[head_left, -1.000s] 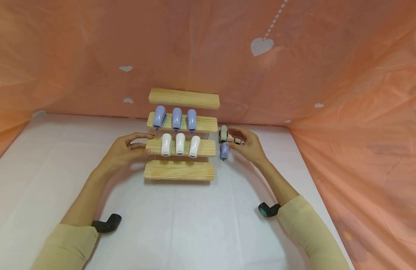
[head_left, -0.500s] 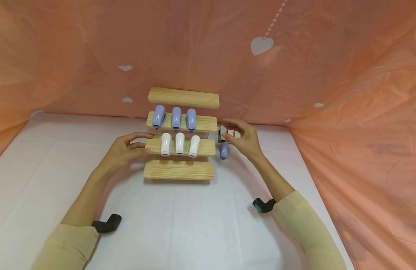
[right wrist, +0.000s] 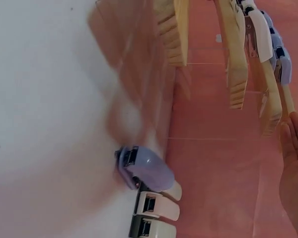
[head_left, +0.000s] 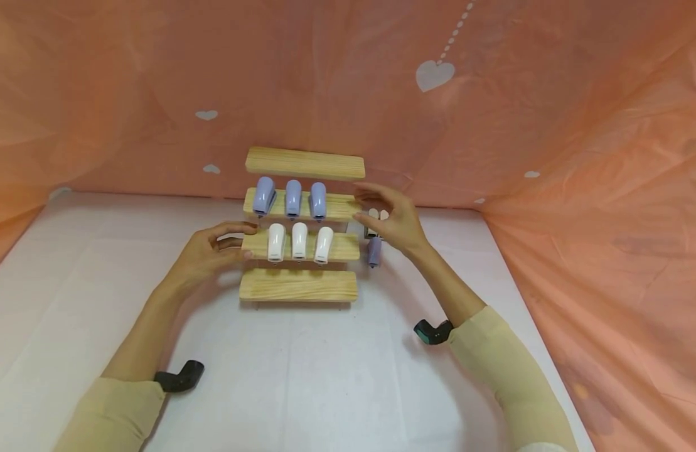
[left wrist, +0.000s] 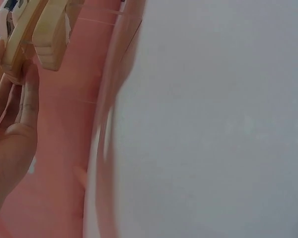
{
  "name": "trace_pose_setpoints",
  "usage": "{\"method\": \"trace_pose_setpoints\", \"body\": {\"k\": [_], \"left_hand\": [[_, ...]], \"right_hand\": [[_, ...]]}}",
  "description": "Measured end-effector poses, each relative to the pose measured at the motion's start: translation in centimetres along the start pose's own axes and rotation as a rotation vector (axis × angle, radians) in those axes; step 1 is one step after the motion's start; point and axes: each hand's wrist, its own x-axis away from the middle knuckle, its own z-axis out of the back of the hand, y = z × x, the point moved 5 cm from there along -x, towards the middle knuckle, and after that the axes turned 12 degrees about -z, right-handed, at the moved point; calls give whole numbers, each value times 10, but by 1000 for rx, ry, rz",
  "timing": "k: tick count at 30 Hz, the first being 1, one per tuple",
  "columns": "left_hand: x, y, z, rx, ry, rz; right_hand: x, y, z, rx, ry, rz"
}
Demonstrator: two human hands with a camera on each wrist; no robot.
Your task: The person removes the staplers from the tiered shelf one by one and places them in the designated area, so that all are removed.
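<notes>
My left hand (head_left: 208, 252) grips the left end of the third board of a wooden tiered shelf (head_left: 299, 287), thumb in front and fingers behind. In the left wrist view its fingers (left wrist: 30, 101) wrap the board end. My right hand (head_left: 403, 221) is at the right end of the second board, thumb and fingers spread around it and nothing held; its fingertips reach that end in the right wrist view. Three purple mini staplers (head_left: 293, 199) stand on the second board. Three white mini staplers (head_left: 299, 241) stand on the third.
Below my right hand, a loose purple stapler (right wrist: 154, 171) lies on the white table (head_left: 325, 376), against several pale staplers (right wrist: 161, 206) in a row. A pink curtain (head_left: 325, 75) hangs close behind the shelf, and another side of it (head_left: 619, 207) runs along the right.
My right hand has left the row of loose staplers and moved left to the end of the second board. My left hand keeps its hold; the staplers on the shelf stay in place.
</notes>
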Motion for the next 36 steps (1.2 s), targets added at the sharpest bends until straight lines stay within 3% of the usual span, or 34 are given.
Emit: {"method": "trace_pose_setpoints", "body": {"k": [7, 16, 29, 36], "left_hand": [[0, -1, 0, 10, 15, 37], [0, -1, 1, 9, 10, 30], [1, -2, -1, 27, -6, 11], [2, -2, 1, 48, 7, 12]], "right_hand": [[-9, -9, -10, -13, -61, 6], [-21, -19, -23, 1, -154, -23], [-29, -19, -38, 7, -246, -205], [-37, 11, -41, 98, -207, -158]]}}
